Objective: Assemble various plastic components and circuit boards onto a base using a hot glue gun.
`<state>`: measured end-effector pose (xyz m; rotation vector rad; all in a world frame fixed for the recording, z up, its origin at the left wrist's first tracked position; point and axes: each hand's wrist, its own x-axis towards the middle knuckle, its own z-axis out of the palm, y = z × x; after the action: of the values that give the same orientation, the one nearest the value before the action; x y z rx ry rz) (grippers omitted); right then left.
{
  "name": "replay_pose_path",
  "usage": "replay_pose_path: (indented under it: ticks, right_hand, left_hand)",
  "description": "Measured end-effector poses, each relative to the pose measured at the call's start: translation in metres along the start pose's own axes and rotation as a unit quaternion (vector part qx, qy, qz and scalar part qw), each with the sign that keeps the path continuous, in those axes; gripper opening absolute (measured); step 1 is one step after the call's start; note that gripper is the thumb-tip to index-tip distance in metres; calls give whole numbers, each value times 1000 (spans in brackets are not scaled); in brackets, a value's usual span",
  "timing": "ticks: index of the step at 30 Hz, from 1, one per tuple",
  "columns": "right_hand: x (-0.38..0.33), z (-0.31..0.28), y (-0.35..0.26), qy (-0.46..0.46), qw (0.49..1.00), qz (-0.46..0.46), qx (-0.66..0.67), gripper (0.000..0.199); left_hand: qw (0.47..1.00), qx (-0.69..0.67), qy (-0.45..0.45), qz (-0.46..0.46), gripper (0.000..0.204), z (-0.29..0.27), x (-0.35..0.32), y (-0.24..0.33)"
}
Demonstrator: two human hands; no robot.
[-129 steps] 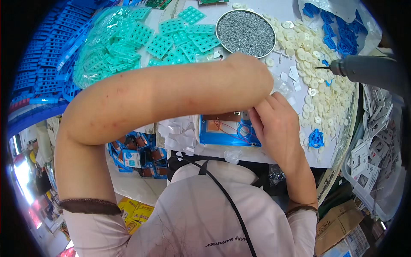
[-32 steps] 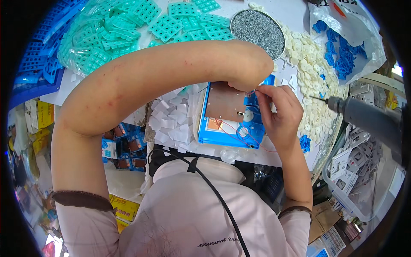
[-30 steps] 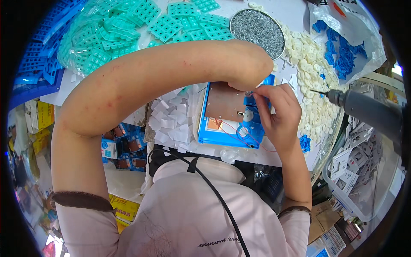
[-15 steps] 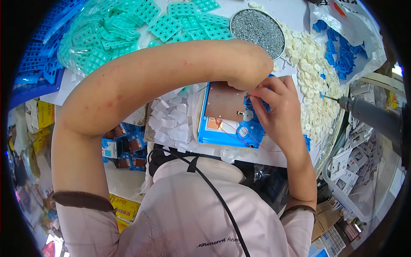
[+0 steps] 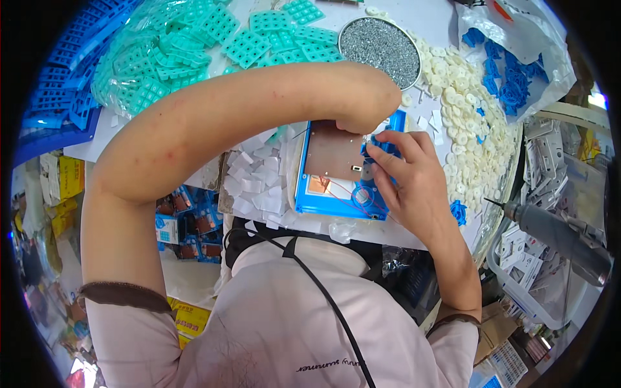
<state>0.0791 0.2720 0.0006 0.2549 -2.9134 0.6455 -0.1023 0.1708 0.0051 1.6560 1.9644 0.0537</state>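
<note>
Worked with both bare hands at a blue housing [image 5: 336, 205], lying flat near the middle of the near edge of the white tabletop [image 5: 446, 13]; reached over its far end with the left hand [image 5: 367, 115], wrist bent and forearm crossing from the left; could not tell how the left fingers stood, hidden beneath the wrist; rested the right hand [image 5: 411, 171] at the housing's right side, thumb a little apart from the forefinger; could not tell whether the fingertips pinched a small part; displayed inside the housing a brown circuit board [image 5: 333, 152], left of the right hand, with a copper-coloured square [image 5: 318, 184] nearer by; included paper slips [image 5: 255, 184] just left of the housing, teal keypads [image 5: 162, 61] and blue frames [image 5: 55, 90] far left, and a round dish of metal pieces [image 5: 380, 52] on the far side; showed cream discs [image 5: 466, 123] to the right, a white bag [image 5: 537, 39] of blue parts [image 5: 511, 90] far right, and a grey power screwdriver [image 5: 550, 226] near right, well apart from both hands.
</note>
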Motion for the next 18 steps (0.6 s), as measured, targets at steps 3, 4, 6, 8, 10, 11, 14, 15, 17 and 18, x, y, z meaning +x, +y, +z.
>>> replay_pose_path:
  ticks: [3, 4, 6, 8, 10, 11, 14, 15, 17, 18]
  right_hand:
    - [1, 2, -7, -2, 999, -3, -34, 25]
    - [2, 1, -8, -8, 999, -7, -49, 26]
    - [3, 3, -10, -21, 997, -15, -79, 27]
    - [1, 5, -7, -24, 996, -25, -82, 31]
    - [-2, 10, 1, 23, 999, -26, -29, 33]
    - [-2, 12, 4, 46, 999, -27, -2, 33]
    - [-2, 19, -2, 54, 997, -15, -51, 39]
    - [-4, 21, -5, 53, 997, -5, -57, 39]
    - [-4, 24, -10, 51, 996, 9, -72, 40]
    - [-4, 24, -12, 44, 995, 16, -83, 41]
  left_hand:
    - [999, 11, 17, 35, 12, 5, -2, -4]
    - [998, 15, 32, 53, 12, 4, -4, -5]
    - [998, 10, 25, 56, 13, 2, -5, -5]
    - [998, 9, 29, 60, 13, 2, -6, -4]
    - [997, 14, 42, 61, 14, 4, -6, -4]
    - [996, 22, 44, 68, 15, 5, -6, -4]
    - [995, 57, 29, 81, 15, 1, -7, 0]
    - [994, 76, 13, 79, 15, -1, -8, 4]
    - [991, 100, 8, 84, 14, -3, -8, 9]
    - [990, 105, 17, 92, 13, -1, -6, 11]
